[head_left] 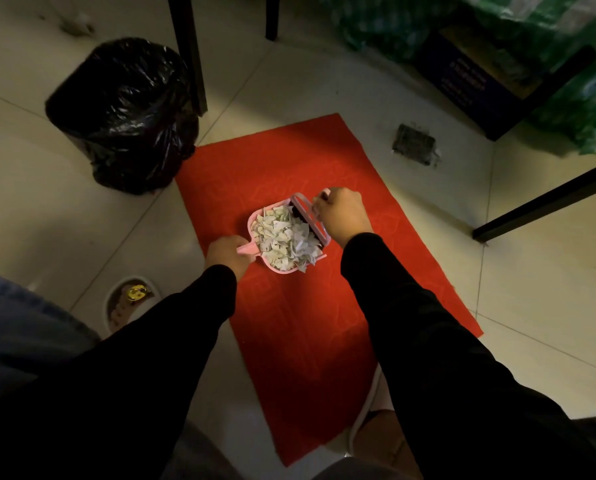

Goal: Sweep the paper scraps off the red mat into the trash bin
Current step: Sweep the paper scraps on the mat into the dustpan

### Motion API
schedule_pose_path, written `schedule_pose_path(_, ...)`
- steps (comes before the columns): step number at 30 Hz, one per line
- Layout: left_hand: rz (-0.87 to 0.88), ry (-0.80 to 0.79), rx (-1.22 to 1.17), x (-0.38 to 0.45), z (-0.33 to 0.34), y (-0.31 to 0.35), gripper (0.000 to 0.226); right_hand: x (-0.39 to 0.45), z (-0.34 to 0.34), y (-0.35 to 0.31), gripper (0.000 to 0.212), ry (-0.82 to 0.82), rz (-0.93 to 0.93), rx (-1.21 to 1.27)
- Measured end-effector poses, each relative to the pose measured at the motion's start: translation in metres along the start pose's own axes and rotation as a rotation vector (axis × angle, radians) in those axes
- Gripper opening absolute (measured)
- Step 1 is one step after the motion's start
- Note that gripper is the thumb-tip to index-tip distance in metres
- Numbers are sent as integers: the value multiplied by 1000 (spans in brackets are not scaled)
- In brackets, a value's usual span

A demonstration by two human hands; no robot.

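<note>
Two black sleeves (192, 327) reach down from the near edge over a tiled floor (532, 271). The left hand (228, 255) is curled round the handle of a pink dustpan (256, 225), which rests on the red mat (307, 323) about mid-width, towards its far half. The pan is heaped with pale paper scraps (286, 239), a few hanging over its open right-hand lip. The right hand (341, 215) is clamped on the handle of a small pink brush (309, 216), whose dark bristles stand against the pan's mouth, touching the pile. The mat around the pan shows no loose scraps. The bin (123, 116), lined with a black bag, stands on the floor just beyond the mat's far left corner, beside a dark table leg (189, 53). A slipper (130, 299) lies left of the mat, near the left sleeve. Green packs (497, 29) and a dark box (480, 81) sit at the far right.
</note>
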State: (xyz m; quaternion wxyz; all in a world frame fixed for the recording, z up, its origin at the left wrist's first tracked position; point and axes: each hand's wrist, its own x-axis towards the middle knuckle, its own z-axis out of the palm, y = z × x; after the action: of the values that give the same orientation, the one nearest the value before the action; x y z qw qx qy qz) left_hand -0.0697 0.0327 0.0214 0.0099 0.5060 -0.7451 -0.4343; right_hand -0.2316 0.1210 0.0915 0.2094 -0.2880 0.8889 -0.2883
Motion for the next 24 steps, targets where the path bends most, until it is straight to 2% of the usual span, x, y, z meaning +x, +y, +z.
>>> schedule_pose_path(24, -64, 122, -102, 7, -70, 1, 18, 20, 4, -91, 25, -63, -166, -65)
